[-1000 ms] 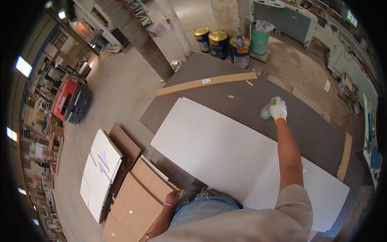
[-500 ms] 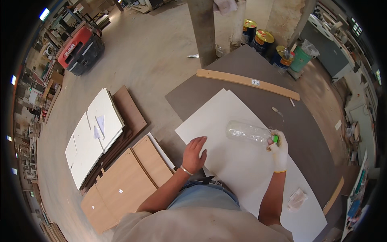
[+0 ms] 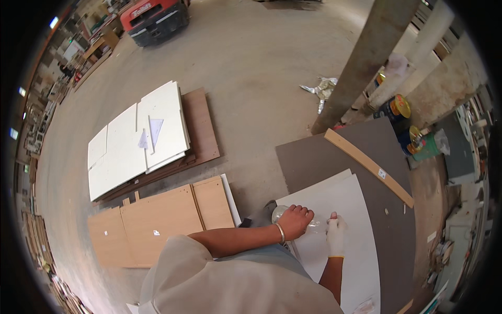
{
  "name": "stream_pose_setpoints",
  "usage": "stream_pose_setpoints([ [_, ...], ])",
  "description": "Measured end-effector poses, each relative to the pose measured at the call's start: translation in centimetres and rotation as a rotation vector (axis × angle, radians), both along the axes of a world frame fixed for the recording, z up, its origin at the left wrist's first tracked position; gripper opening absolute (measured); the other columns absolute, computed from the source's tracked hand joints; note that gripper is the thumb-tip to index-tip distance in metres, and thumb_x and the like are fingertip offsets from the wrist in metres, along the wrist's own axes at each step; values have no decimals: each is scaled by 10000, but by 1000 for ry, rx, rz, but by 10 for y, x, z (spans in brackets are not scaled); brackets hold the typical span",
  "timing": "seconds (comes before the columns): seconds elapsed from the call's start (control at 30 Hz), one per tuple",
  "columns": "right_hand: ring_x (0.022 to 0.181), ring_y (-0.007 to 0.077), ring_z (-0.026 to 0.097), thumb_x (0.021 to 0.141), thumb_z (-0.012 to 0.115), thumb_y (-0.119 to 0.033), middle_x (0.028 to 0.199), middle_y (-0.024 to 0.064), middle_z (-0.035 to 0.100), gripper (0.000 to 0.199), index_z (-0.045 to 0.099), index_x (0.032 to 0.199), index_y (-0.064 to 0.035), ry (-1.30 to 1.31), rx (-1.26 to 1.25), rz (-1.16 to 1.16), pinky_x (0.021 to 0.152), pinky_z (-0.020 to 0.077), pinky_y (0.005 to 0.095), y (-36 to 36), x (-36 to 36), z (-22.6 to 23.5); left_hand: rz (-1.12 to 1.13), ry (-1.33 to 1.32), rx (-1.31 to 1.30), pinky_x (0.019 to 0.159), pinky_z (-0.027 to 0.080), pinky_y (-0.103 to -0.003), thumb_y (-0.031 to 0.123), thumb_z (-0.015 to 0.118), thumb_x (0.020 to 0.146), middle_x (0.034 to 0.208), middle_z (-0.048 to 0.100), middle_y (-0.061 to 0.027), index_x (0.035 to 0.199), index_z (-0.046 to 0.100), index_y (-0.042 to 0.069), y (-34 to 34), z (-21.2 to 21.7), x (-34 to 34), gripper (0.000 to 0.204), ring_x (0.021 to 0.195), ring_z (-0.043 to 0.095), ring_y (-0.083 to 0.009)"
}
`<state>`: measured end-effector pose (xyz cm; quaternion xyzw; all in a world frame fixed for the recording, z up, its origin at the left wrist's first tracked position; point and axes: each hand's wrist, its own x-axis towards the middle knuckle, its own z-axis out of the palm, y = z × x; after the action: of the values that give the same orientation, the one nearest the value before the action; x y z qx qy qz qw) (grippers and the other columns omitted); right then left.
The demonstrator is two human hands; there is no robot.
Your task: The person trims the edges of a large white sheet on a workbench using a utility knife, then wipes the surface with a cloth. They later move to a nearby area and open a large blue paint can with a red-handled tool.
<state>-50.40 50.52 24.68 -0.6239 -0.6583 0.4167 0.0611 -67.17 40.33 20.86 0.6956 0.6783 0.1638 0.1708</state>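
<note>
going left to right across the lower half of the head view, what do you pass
tan wood panels on the floor → left hand on the clear plastic bottle → gloved right hand at the bottle's other end → white sheet → dark grey board beneath it

clear plastic bottle (image 3: 282, 213): mostly hidden under the left hand (image 3: 296, 221) | bottle cap end: covered by the gloved right hand (image 3: 335, 234) | white board (image 3: 345, 209): near end hidden behind the person's torso | red forklift (image 3: 154, 15): cut off by top edge
</note>
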Motion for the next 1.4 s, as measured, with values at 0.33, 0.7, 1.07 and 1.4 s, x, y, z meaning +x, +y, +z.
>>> stream_pose_setpoints([
  [0.33, 695, 161, 576, 963, 528, -235, 706, 96, 626, 341, 652, 831, 54, 285, 108, 129, 655, 460, 343, 21, -176, -57, 170, -38, -153, 813, 524, -431, 171, 755, 662, 954, 664, -156, 1044, 571, 27, -4, -12, -157, 448, 903, 671, -339],
  [0.7, 628, 235, 643, 905, 579, -164, 693, 112, 670, 207, 697, 832, -12, 521, 200, 328, 614, 485, 350, 117, -496, -36, 74, -239, -495, 812, 536, -473, 313, 806, 673, 973, 700, -197, 1094, 579, 5, 100, 40, -507, 569, 946, 685, -395],
  [1.07, 727, 349, 682, 885, 608, -180, 749, 95, 701, 143, 730, 869, -108, 578, 473, 562, 671, 520, 456, 222, -656, 18, -228, -865, -493, 876, 526, -355, 203, 802, 746, 981, 710, -122, 1153, 660, 25, 190, 31, -703, 466, 907, 679, -249],
  [1.4, 991, 439, 680, 956, 384, -451, 1039, 212, 717, 515, 746, 1036, -93, 8, -97, 341, 866, 534, 525, 420, -788, -51, 376, 281, -60, 805, 484, -476, 164, 766, 635, 909, 641, -145, 1122, 558, 46, 370, -7, -722, 543, 867, 626, -366],
])
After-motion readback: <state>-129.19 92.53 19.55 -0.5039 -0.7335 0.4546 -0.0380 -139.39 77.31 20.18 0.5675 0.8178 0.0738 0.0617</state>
